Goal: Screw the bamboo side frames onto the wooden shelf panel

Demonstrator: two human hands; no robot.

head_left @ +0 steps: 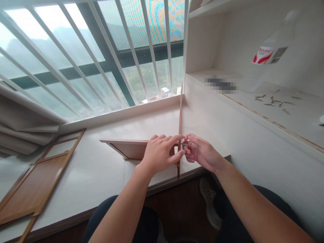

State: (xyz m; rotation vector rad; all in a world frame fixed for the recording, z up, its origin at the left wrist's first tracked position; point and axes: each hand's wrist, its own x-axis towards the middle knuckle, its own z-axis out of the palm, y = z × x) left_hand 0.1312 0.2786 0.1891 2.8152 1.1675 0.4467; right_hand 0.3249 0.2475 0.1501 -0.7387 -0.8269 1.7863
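Observation:
In the head view my right hand [201, 152] is closed round a bent metal hex key [191, 146], its tip at a thin upright wooden post [180, 125]. My left hand [162, 148] is wrapped over the top edge of a wooden panel [129, 150] that meets the post from the left. Its index finger and thumb reach to the post from either side of the hex key's tip. The spot where the key meets the wood is partly hidden by my fingers.
Another wooden frame with a panel [48, 172] lies on the white ledge [106, 179] at left. Loose screws [277, 102] and a plastic bottle [263, 57] are on the right shelf, near a blurred dark object [220, 83]. Behind stands a barred window [101, 60]; a curtain [22, 121] hangs left.

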